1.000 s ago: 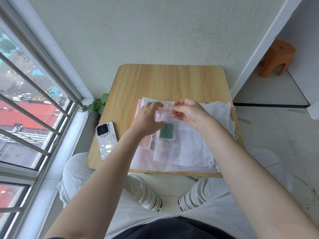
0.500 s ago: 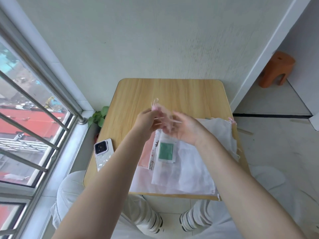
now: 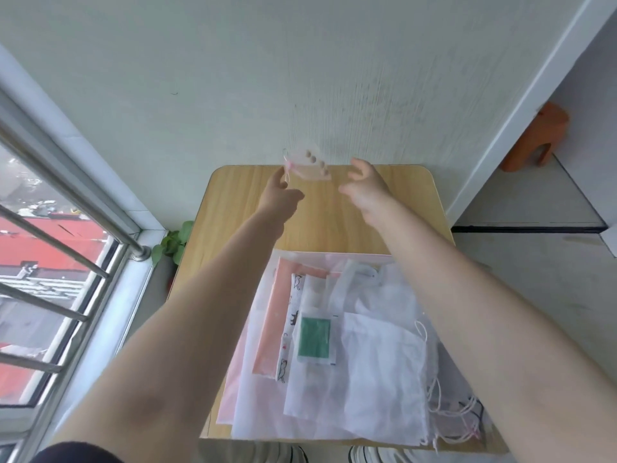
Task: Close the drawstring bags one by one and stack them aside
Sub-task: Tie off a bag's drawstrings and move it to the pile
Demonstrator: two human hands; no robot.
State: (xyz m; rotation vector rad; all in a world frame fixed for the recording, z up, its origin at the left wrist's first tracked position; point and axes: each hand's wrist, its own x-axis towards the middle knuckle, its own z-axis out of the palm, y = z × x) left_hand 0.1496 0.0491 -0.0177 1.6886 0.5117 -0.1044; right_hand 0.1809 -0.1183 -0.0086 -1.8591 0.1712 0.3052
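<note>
Both arms outstretched, fingers (image 3: 359, 165) loosely spread.

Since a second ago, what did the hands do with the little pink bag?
Both hands reached from above the pile to the table's far edge. The left hand carried the small bag there, fingers through its sheer cloth. The right hand let go and is open beside it. The pile of bags lies as before. The phone is out of view now.

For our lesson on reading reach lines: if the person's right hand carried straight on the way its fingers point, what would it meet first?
Probably the small pink bag at the table's far edge, held by the left hand. The right hand is open with fingers aimed toward it; depth is unclear, so it could instead reach the wall.
</note>
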